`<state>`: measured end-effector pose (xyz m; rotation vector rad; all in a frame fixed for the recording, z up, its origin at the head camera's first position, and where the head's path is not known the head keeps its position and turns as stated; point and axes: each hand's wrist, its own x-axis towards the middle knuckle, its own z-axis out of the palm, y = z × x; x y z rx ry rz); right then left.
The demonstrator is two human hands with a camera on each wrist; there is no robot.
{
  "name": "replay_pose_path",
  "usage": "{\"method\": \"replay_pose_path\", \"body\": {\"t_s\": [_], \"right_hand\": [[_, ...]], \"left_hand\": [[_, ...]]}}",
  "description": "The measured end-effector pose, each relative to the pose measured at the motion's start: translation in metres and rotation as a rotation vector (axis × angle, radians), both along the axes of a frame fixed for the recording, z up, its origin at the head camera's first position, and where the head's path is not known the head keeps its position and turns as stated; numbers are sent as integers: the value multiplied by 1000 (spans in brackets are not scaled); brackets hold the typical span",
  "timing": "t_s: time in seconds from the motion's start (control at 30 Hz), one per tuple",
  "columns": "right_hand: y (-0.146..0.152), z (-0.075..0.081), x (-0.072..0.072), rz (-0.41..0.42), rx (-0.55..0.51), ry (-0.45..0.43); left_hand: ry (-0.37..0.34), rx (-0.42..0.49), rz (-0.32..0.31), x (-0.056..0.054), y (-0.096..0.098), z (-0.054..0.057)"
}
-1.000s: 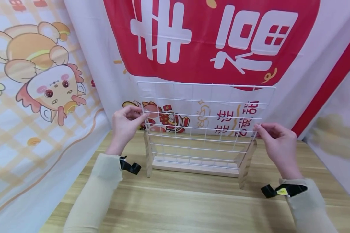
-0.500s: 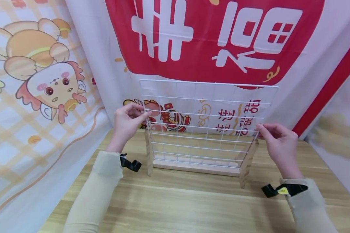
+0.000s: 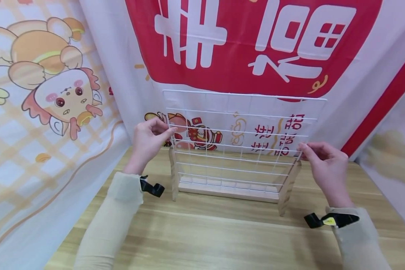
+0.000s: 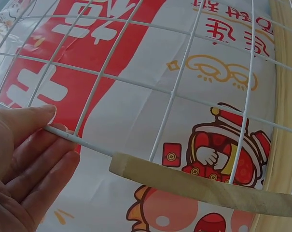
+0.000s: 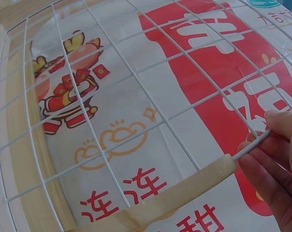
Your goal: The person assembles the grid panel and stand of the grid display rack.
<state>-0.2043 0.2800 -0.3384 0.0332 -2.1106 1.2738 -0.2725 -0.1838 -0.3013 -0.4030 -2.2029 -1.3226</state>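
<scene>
A white wire grid panel (image 3: 244, 113) stands upright in a pale wooden stand, its lower part between two wooden side posts. My left hand (image 3: 152, 140) pinches the panel's left edge wire between thumb and fingers, just above the left post (image 3: 174, 176). On the opposite side my right hand (image 3: 327, 165) pinches the right edge wire, above the right post (image 3: 288, 189). A wooden crossbar (image 3: 229, 192) joins the posts low down, behind the wires. In the left wrist view the thumb (image 4: 37, 116) lies over the edge wire, and the post's rounded top ends close to the fingers.
The stand rests on a wood-grain table (image 3: 202, 240). Behind it hangs a white cloth with a large red patch (image 3: 243, 45) and white characters. A checked cloth with a cartoon animal (image 3: 64, 93) hangs at the left. Both wrists wear black straps (image 3: 152, 187).
The whole scene shifts slightly right and up in the head view. Both hands keep their pinch on the wire panel, which stays in the stand.
</scene>
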Motion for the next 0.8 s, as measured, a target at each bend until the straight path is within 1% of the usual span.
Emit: {"method": "replay_pose_path", "body": {"t_s": [0.1,0.23,0.4,0.53,0.63,0.7,0.8], "right_hand": [[2,1,1,1,-7,12],[3,1,3,-9,-7,21],[5,1,5,-12,-40,15],[6,0,9,-14,-47,-33],[6,0,11,-16,-52,-43],[7,0,12,-12,-59,-35],[10,2,12,-6,-60,-59]], "left_hand": [[12,-18,0,0,2,2],[15,-14,-4,-1,5,3],[-11,1,-16,-2,6,0],[-36,11,-30,1,5,-2],[-51,10,-42,3,4,0],[-56,14,-53,2,5,1],[-85,44,-80,1,3,1]]}}
